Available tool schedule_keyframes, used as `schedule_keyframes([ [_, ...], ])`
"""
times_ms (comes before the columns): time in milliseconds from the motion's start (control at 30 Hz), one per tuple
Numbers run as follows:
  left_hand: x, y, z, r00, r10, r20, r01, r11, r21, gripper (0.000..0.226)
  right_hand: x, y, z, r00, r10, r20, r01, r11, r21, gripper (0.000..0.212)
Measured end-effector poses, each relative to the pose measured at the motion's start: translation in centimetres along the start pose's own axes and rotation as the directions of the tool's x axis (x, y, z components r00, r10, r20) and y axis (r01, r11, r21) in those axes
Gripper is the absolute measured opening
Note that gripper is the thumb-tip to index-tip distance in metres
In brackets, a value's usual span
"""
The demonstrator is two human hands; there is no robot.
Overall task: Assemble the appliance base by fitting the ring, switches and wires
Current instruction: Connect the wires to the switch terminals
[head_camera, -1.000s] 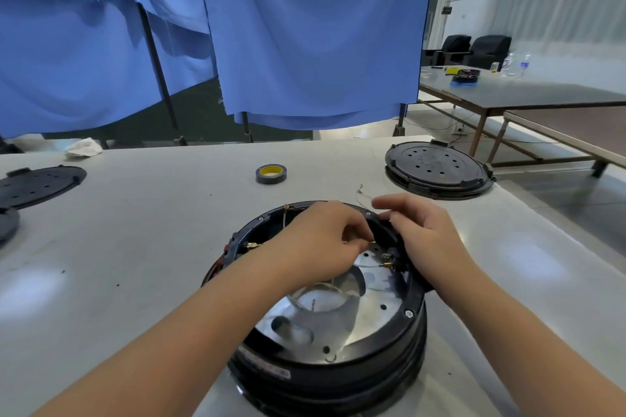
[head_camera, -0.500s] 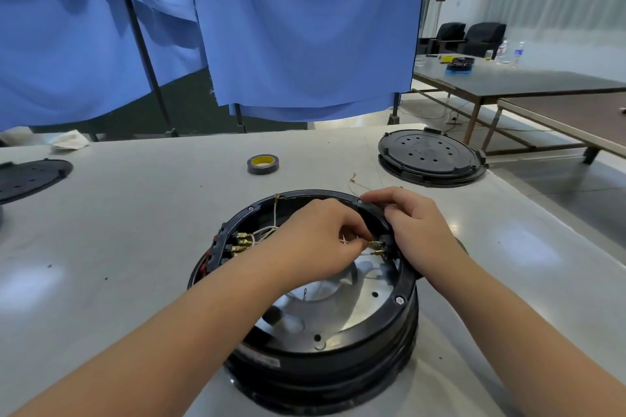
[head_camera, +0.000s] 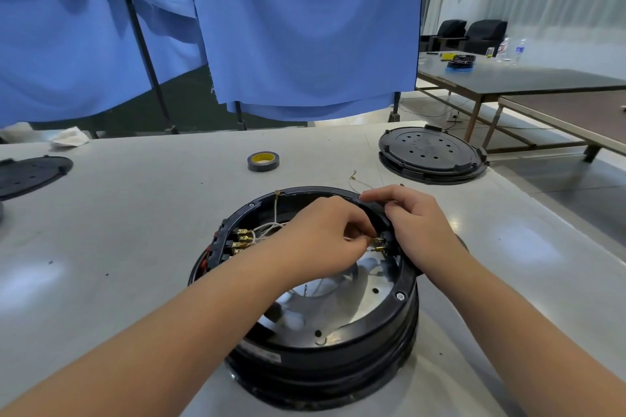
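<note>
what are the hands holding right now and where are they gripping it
The left hand pinches a wire end at the brass terminals inside the appliance base. The right hand grips the base's black rim on its right side.

We see blue curtains (head_camera: 305,27) on black poles behind the grey worktable (head_camera: 101,230). Right of the curtains: long dark tables (head_camera: 542,78), two black armchairs (head_camera: 474,32) behind them, pale wall, glossy grey floor w/ daylight reflections.
</note>
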State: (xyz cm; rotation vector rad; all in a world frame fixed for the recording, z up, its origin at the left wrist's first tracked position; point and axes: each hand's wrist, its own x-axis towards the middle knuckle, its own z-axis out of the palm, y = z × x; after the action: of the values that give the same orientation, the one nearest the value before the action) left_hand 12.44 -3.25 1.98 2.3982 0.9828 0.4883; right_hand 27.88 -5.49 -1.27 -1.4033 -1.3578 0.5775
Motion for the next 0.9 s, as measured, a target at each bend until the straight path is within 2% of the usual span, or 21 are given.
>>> schedule_keyframes([
  [433, 0.23, 0.11, 0.48, 0.999, 0.005, -0.049, -0.002, 0.998, 0.059, 0.016, 0.22, 0.37, 0.44, 1.0, 0.005, 0.014, -0.006, 0.998, 0.061, 0.05],
  [667, -0.01, 0.26, 0.71, 0.991, 0.11, -0.071, -0.097, 0.98, 0.171, 0.017, 0.15, 0.19, 0.45, 1.0, 0.002, 0.021, -0.003, 0.998, 0.059, 0.052],
  [900, 0.11, 0.14, 0.91, 0.992, 0.097, -0.077, -0.087, 0.988, 0.124, 0.019, 0.13, -0.02, 0.37, 1.0, -0.015, 0.025, 0.013, 0.998, 0.06, 0.051],
])
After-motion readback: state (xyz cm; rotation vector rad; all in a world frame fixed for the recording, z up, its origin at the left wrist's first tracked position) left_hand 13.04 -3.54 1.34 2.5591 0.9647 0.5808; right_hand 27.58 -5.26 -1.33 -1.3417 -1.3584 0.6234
